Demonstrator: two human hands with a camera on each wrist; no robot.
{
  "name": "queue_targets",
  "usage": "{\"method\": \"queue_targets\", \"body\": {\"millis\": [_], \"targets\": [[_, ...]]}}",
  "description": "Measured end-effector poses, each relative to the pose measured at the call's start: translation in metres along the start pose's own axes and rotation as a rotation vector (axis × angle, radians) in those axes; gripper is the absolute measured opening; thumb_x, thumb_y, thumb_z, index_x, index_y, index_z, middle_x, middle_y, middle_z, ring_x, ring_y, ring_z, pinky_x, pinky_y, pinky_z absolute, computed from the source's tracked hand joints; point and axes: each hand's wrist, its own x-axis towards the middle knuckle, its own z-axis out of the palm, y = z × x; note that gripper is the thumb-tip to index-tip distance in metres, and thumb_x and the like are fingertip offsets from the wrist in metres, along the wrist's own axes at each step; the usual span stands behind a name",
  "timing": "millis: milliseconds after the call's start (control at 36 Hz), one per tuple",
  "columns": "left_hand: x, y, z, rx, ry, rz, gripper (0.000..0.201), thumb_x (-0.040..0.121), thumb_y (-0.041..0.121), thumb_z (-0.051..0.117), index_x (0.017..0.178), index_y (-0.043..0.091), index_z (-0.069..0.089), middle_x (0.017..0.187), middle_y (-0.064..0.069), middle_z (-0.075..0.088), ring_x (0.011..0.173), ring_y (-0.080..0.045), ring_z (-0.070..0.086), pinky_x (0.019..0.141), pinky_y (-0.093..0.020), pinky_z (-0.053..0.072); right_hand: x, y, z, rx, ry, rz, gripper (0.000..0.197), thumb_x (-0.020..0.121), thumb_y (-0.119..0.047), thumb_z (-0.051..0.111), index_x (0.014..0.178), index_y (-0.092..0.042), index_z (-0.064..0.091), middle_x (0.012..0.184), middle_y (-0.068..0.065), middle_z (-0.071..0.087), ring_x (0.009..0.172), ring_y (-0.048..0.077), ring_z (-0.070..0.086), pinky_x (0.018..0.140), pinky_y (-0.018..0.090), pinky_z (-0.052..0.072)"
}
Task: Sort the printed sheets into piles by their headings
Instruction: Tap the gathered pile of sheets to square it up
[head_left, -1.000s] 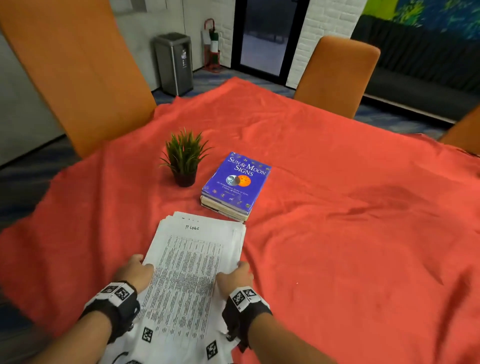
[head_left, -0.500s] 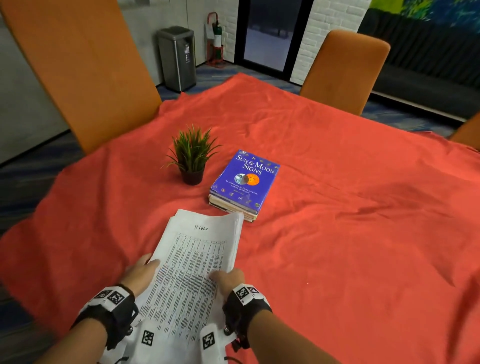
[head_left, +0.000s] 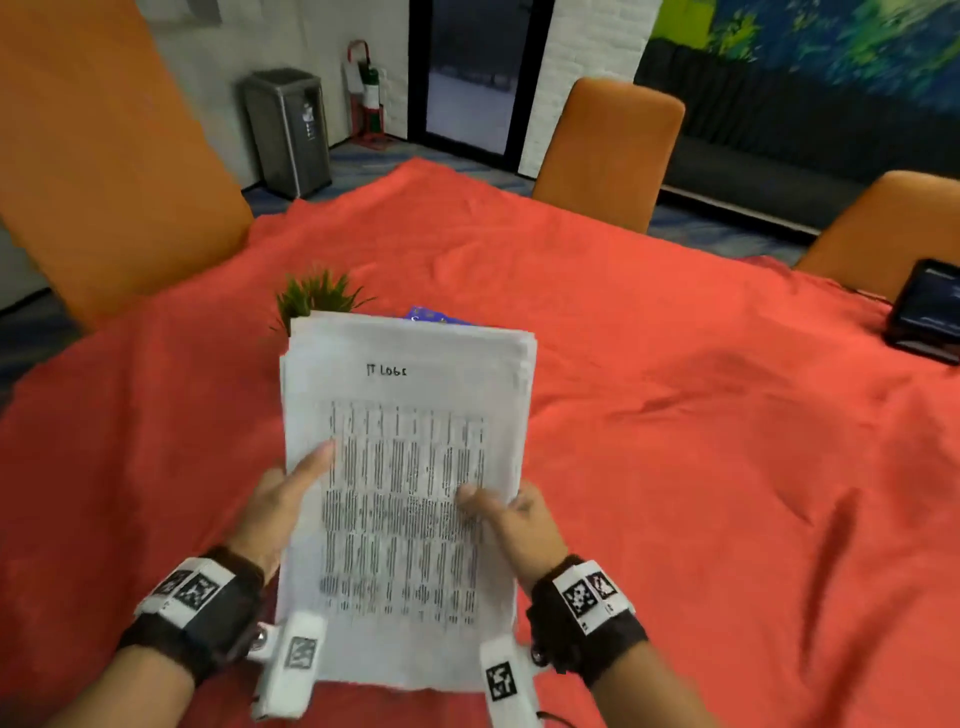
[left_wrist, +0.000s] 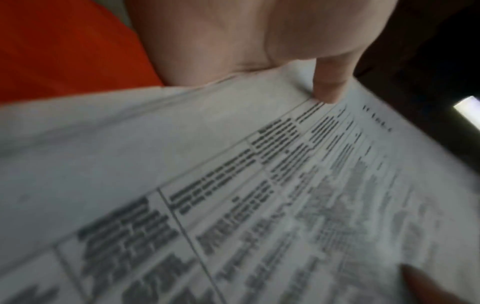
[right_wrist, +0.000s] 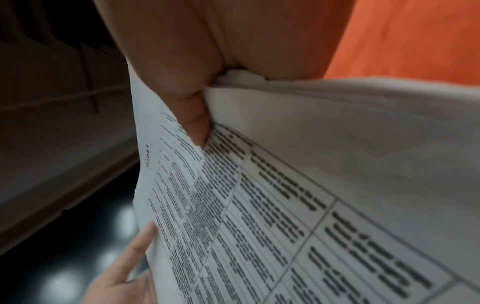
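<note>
A stack of printed sheets (head_left: 405, 467) is lifted above the red-clothed table (head_left: 675, 415), tilted up toward me. Its top sheet carries a handwritten heading reading "IT LOGS" over a dense table of text. My left hand (head_left: 291, 493) grips the stack's left edge, thumb on top of the page (left_wrist: 327, 86). My right hand (head_left: 509, 509) grips the right edge, thumb pressed on the print (right_wrist: 197, 127). Both wrist views are filled by the printed sheet (left_wrist: 259, 195) (right_wrist: 311, 205). The fingers under the stack are hidden.
Behind the stack, a small potted plant (head_left: 317, 296) and a blue book (head_left: 431, 316) are mostly covered. A dark tablet (head_left: 924, 312) lies at the table's right edge. Orange chairs (head_left: 608, 150) surround the table; a grey bin (head_left: 285, 130) stands by the wall.
Both hands have lifted the stack off the tablecloth and raised it toward me, squared up; it now covers most of the book and plant. The view has tilted and shifted.
</note>
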Motion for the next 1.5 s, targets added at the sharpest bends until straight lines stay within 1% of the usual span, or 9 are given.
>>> {"method": "queue_targets", "body": {"millis": [167, 333, 444, 556, 694, 833, 1083, 1361, 1500], "targets": [[-0.037, 0.063, 0.111, -0.21, -0.07, 0.394, 0.033, 0.09, 0.02, 0.056, 0.12, 0.008, 0.062, 0.1, 0.01, 0.073, 0.101, 0.003, 0.065, 0.086, -0.011, 0.05, -0.044, -0.039, -0.079, -0.029, 0.319, -0.424, 0.016, 0.089, -0.007, 0.065, 0.084, -0.018, 0.075, 0.082, 0.001, 0.075, 0.076, 0.008, 0.069, 0.069, 0.023, 0.056], [-0.059, 0.07, 0.191, -0.218, -0.015, 0.585, 0.049, 0.078, 0.044, 0.062, 0.119, 0.017, 0.058, 0.107, 0.029, 0.068, 0.108, 0.016, 0.056, 0.09, -0.002, 0.039, -0.084, -0.044, -0.133, -0.059, 0.557, -0.617, 0.023, 0.082, -0.013, 0.065, 0.08, -0.033, 0.075, 0.077, -0.018, 0.071, 0.074, -0.004, 0.061, 0.069, 0.016, 0.05], [-0.062, 0.051, 0.218, -0.265, -0.119, 0.587, 0.073, 0.079, 0.062, 0.06, 0.127, 0.008, 0.053, 0.121, -0.001, 0.065, 0.117, -0.017, 0.059, 0.105, -0.041, 0.043, -0.105, -0.022, -0.156, 0.013, 0.643, -0.565, 0.013, 0.073, -0.021, 0.074, 0.079, -0.033, 0.077, 0.077, -0.016, 0.074, 0.073, -0.004, 0.065, 0.068, 0.016, 0.052], [-0.071, 0.027, 0.232, -0.162, -0.171, 0.621, 0.057, 0.075, 0.08, 0.044, 0.082, 0.025, 0.06, 0.074, 0.021, 0.064, 0.071, 0.01, 0.056, 0.072, -0.014, 0.047, -0.12, -0.006, -0.171, -0.068, 0.669, -0.553, 0.008, 0.077, -0.023, 0.076, 0.084, -0.028, 0.078, 0.085, -0.016, 0.076, 0.083, -0.002, 0.069, 0.076, 0.014, 0.051], [-0.069, 0.023, 0.244, -0.102, -0.14, 0.66, 0.064, 0.077, 0.083, 0.032, 0.079, 0.022, 0.054, 0.078, 0.023, 0.066, 0.071, 0.014, 0.054, 0.071, -0.012, 0.045, -0.12, -0.001, -0.178, 0.06, 0.694, -0.543, 0.019, 0.078, 0.008, 0.072, 0.087, -0.009, 0.072, 0.077, -0.017, 0.074, 0.075, -0.007, 0.067, 0.069, 0.009, 0.05], [-0.071, 0.018, 0.252, -0.079, -0.171, 0.597, 0.045, 0.07, 0.081, 0.049, 0.098, 0.05, 0.065, 0.096, 0.027, 0.069, 0.094, 0.01, 0.061, 0.088, -0.017, 0.047, -0.112, 0.003, -0.172, 0.118, 0.691, -0.534, 0.046, 0.081, 0.011, 0.067, 0.076, -0.033, 0.078, 0.073, -0.017, 0.073, 0.071, -0.006, 0.065, 0.066, 0.011, 0.05], [-0.086, 0.047, 0.253, -0.175, -0.156, 0.634, 0.07, 0.075, 0.071, 0.057, 0.113, 0.012, 0.058, 0.103, -0.011, 0.069, 0.099, -0.032, 0.066, 0.088, -0.047, 0.052, -0.12, -0.021, -0.176, 0.194, 0.73, -0.675, 0.023, 0.076, -0.012, 0.069, 0.076, -0.033, 0.078, 0.069, -0.016, 0.071, 0.067, -0.004, 0.062, 0.064, 0.016, 0.05], [-0.084, 0.011, 0.24, -0.132, -0.244, 0.53, 0.053, 0.065, 0.074, 0.063, 0.096, 0.032, 0.071, 0.093, 0.016, 0.074, 0.089, 0.003, 0.067, 0.082, -0.014, 0.049, -0.131, 0.001, -0.181, 0.083, 0.7, -0.536, 0.015, 0.071, -0.025, 0.078, 0.085, -0.021, 0.078, 0.085, -0.004, 0.077, 0.081, 0.005, 0.071, 0.073, 0.017, 0.053], [-0.083, 0.014, 0.247, -0.133, -0.238, 0.558, 0.059, 0.067, 0.074, 0.064, 0.102, 0.026, 0.068, 0.102, 0.006, 0.073, 0.1, -0.01, 0.068, 0.091, -0.028, 0.051, -0.125, 0.003, -0.168, 0.086, 0.705, -0.496, 0.027, 0.074, -0.011, 0.077, 0.08, -0.037, 0.078, 0.08, -0.009, 0.076, 0.077, 0.003, 0.069, 0.071, 0.02, 0.054]]}}
